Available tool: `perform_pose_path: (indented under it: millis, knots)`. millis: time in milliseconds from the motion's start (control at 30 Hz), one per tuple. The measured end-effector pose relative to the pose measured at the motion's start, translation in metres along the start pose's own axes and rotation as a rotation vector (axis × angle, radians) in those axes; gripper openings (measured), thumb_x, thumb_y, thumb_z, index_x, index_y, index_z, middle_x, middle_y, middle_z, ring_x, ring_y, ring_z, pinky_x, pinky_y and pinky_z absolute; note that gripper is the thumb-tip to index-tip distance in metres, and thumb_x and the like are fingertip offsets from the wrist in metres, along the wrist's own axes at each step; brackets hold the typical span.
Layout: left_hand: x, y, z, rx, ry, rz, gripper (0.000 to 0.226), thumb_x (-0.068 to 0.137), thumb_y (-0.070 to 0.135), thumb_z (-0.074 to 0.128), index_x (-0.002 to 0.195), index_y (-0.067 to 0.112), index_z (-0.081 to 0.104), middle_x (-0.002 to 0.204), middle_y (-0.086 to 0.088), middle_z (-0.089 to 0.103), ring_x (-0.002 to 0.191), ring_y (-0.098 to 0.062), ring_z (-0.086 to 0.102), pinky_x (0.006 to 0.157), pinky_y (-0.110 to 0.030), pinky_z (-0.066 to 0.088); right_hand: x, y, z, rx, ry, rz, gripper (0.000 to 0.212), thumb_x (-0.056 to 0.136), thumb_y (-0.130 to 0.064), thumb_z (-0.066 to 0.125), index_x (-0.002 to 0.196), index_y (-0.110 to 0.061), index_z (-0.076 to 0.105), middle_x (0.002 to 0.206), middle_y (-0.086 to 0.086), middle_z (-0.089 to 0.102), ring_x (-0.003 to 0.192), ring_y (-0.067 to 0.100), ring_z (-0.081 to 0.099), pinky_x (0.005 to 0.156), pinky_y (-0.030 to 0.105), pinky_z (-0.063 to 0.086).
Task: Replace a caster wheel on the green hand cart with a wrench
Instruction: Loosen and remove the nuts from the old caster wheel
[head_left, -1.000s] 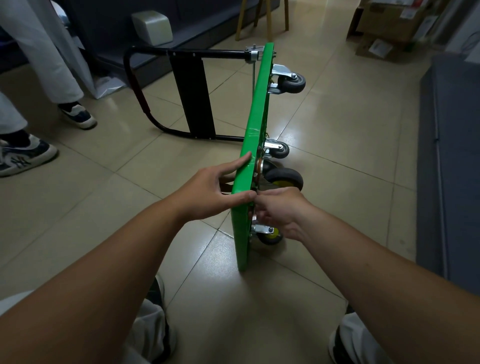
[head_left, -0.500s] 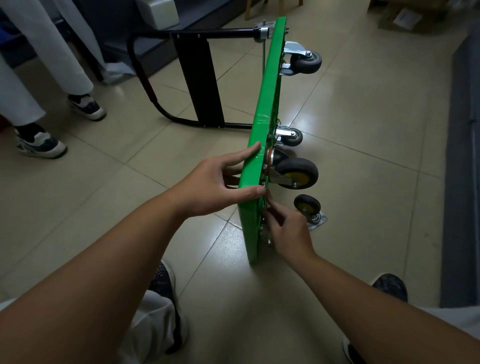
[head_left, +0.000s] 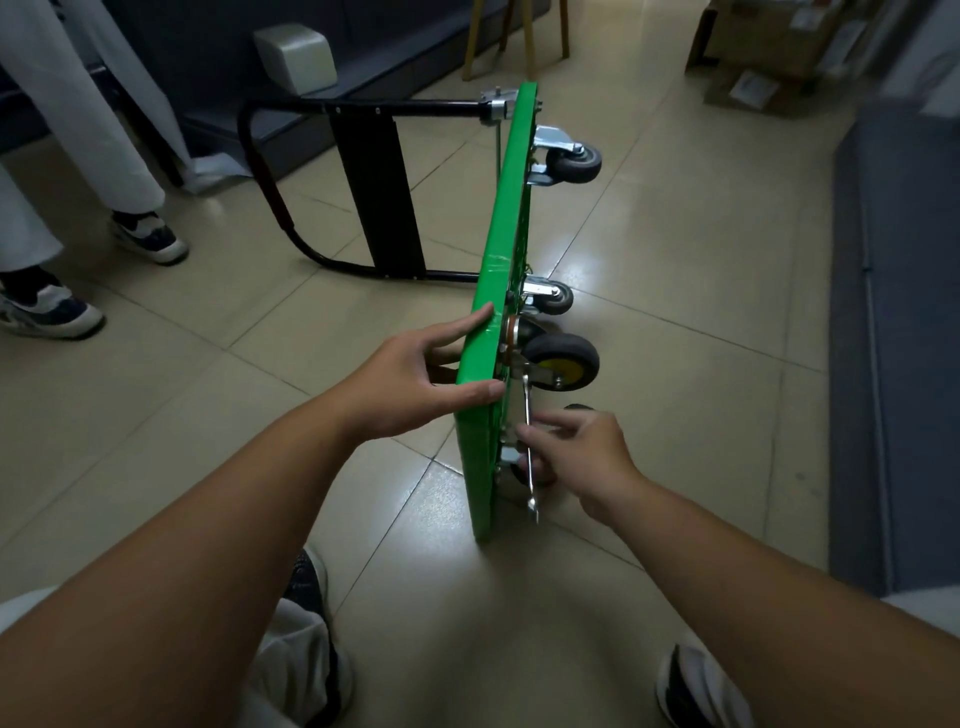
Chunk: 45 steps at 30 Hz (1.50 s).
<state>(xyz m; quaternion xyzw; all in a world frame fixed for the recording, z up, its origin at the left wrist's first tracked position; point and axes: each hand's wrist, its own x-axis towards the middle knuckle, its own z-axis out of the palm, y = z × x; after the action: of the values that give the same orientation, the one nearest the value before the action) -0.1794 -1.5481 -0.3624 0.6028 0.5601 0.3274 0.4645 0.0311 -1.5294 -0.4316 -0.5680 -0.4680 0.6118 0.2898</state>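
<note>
Green hand cart (head_left: 496, 291) on edge on glossy beige floor tiles (head_left: 675, 270), slim metal wrench (head_left: 528, 431) at its underside.

The flat, smooth green deck stands upright, its long axis running away from the wearer, wheels facing right, the black tube handle (head_left: 270, 171) folded out to the left. The left hand (head_left: 410, 376) pinches the deck's top edge, thumb over, fingers spread. The right hand (head_left: 576, 452) has its fingers closed on the wrench's thin shaft, which points along the deck toward the yellow-hubbed rubber caster (head_left: 561, 361).

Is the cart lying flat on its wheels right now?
No, the green cart stands on its edge on the floor, steadied by the left hand.
</note>
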Motion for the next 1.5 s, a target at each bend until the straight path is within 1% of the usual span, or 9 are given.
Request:
perform_pose_path:
  millis: [133, 267, 433, 600, 767, 1000, 1200, 1400, 1500]
  knots:
    - [-0.006, -0.002, 0.002, 0.021, 0.009, 0.013, 0.081, 0.083, 0.043, 0.071, 0.153, 0.048, 0.033, 0.156, -0.004, 0.045, 0.125, -0.009, 0.056, 0.082, -0.018, 0.058, -0.007, -0.031, 0.005, 0.134, -0.026, 0.123, 0.034, 0.091, -0.002, 0.069, 0.124, -0.002, 0.064, 0.075, 0.017, 0.07, 0.059, 0.021, 0.062, 0.056, 0.025, 0.053]
    - [-0.005, -0.002, 0.004, 0.0, 0.037, 0.024, 0.06, 0.096, 0.05, 0.049, 0.154, 0.041, 0.038, 0.156, -0.003, 0.046, 0.129, -0.013, 0.054, 0.086, -0.012, 0.054, -0.003, -0.036, 0.01, 0.187, -0.033, 0.184, 0.025, 0.091, -0.003, 0.069, 0.115, 0.003, 0.068, 0.076, 0.017, 0.071, 0.059, 0.02, 0.064, 0.081, 0.04, 0.059]
    - [-0.003, -0.005, 0.002, 0.001, 0.017, 0.037, 0.058, 0.097, 0.054, 0.032, 0.153, 0.042, 0.039, 0.154, 0.002, 0.046, 0.13, -0.016, 0.055, 0.09, -0.016, 0.055, -0.003, -0.056, 0.01, 0.188, -0.1, 0.203, 0.02, 0.094, -0.008, 0.066, 0.111, 0.003, 0.069, 0.068, 0.01, 0.067, 0.056, 0.014, 0.06, 0.073, 0.032, 0.054]
    - [-0.002, -0.005, 0.003, 0.046, 0.016, 0.035, 0.06, 0.097, 0.055, 0.031, 0.155, 0.04, 0.036, 0.16, -0.001, 0.041, 0.131, -0.016, 0.053, 0.093, -0.019, 0.054, 0.008, -0.061, 0.015, 0.153, -0.099, 0.263, 0.021, 0.094, -0.007, 0.066, 0.112, 0.003, 0.067, 0.076, 0.013, 0.071, 0.059, 0.016, 0.063, 0.092, 0.038, 0.052]
    - [-0.004, -0.003, 0.003, 0.065, 0.037, 0.011, 0.056, 0.099, 0.05, 0.046, 0.154, 0.044, 0.036, 0.157, -0.001, 0.044, 0.135, -0.018, 0.052, 0.093, -0.018, 0.055, 0.011, -0.058, 0.025, 0.143, -0.095, 0.263, 0.02, 0.095, -0.012, 0.066, 0.111, 0.001, 0.068, 0.098, 0.017, 0.074, 0.081, 0.022, 0.059, 0.099, 0.039, 0.051]
    - [-0.008, 0.0, 0.003, 0.077, 0.008, 0.019, 0.093, 0.077, 0.042, 0.077, 0.156, 0.045, 0.029, 0.157, -0.001, 0.044, 0.136, -0.019, 0.053, 0.098, -0.029, 0.056, 0.0, -0.023, 0.018, -0.018, -0.037, 0.081, 0.023, 0.094, -0.012, 0.068, 0.117, -0.012, 0.07, 0.096, 0.011, 0.074, 0.055, 0.007, 0.066, 0.054, 0.021, 0.052]
    - [-0.005, 0.003, 0.001, 0.082, 0.013, 0.011, 0.091, 0.076, 0.037, 0.08, 0.153, 0.046, 0.032, 0.154, -0.002, 0.048, 0.132, -0.017, 0.056, 0.095, -0.03, 0.058, 0.015, 0.024, 0.018, -0.184, 0.022, -0.22, 0.032, 0.095, -0.019, 0.067, 0.127, -0.023, 0.067, 0.105, -0.012, 0.074, 0.093, 0.002, 0.069, 0.077, 0.018, 0.057]
    - [-0.003, 0.001, -0.002, 0.053, 0.006, 0.001, 0.093, 0.075, 0.037, 0.081, 0.154, 0.045, 0.034, 0.153, 0.001, 0.049, 0.127, -0.009, 0.06, 0.094, -0.034, 0.059, 0.053, 0.043, 0.018, -0.35, -0.03, -0.293, 0.032, 0.094, -0.016, 0.068, 0.122, -0.029, 0.07, 0.106, -0.014, 0.073, 0.095, -0.003, 0.066, 0.083, 0.02, 0.055]
    - [-0.002, 0.0, -0.002, 0.053, 0.001, -0.006, 0.093, 0.075, 0.038, 0.081, 0.154, 0.046, 0.034, 0.154, 0.0, 0.048, 0.129, -0.01, 0.058, 0.095, -0.035, 0.059, 0.067, 0.048, 0.014, -0.437, -0.021, -0.283, 0.03, 0.095, -0.011, 0.065, 0.121, -0.024, 0.072, 0.109, -0.009, 0.073, 0.088, -0.006, 0.064, 0.078, 0.009, 0.05]
